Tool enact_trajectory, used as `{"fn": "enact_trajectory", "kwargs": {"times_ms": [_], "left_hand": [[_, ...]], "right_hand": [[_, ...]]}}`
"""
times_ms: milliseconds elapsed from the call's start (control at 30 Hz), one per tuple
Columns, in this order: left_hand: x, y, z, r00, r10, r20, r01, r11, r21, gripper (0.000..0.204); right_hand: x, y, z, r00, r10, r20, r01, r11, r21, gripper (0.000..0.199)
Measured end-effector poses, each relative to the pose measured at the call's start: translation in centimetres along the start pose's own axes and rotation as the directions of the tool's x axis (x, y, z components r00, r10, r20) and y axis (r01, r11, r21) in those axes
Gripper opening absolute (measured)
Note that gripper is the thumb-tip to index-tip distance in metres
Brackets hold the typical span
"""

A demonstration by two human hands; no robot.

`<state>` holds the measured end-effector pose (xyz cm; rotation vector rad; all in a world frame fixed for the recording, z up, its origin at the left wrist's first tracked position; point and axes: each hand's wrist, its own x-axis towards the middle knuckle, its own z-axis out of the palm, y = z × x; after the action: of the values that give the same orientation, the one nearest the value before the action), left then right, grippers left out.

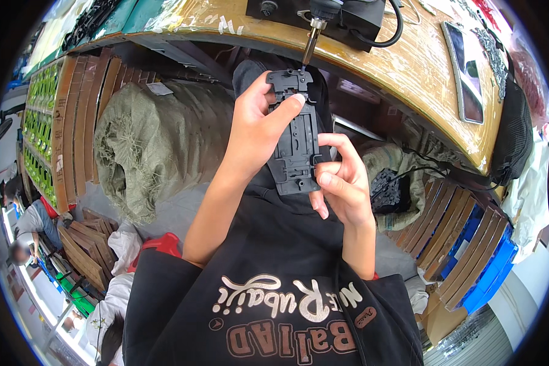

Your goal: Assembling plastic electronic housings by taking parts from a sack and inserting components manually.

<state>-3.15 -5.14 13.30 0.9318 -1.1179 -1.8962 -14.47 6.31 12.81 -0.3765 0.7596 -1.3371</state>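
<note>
The wooden workbench [409, 67] is curving across the upper frame, carrying the fixed screwdriver [311, 39] at top centre. Step in hand, judged: driving a screw at the top end of the black plastic part [296, 143], centre frame, pressed up under the bit. The next move calls for steady alignment. The left hand [256, 131] is clamping the part's upper section, arm raised; the right hand [341, 183] is pinching its lower edge.

Bright, even daylight; sharp centre — strong fisheye bending, dark rim.
</note>
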Motion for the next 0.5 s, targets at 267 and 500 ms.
{"fn": "enact_trajectory", "kwargs": {"times_ms": [267,500], "left_hand": [[0.02,-0.20,-0.13,0.999,0.052,0.014,-0.052,0.997,0.061,0.016],[0.46,-0.90,-0.75,0.999,0.046,0.020,-0.048,0.993,0.109,0.016]], "right_hand": [[-0.07,0.43,-0.37,1.000,0.006,-0.025,-0.006,1.000,0.010,0.040],[0.50,0.96,-0.68,0.999,0.026,-0.047,-0.026,1.000,-0.004,0.040]]}}
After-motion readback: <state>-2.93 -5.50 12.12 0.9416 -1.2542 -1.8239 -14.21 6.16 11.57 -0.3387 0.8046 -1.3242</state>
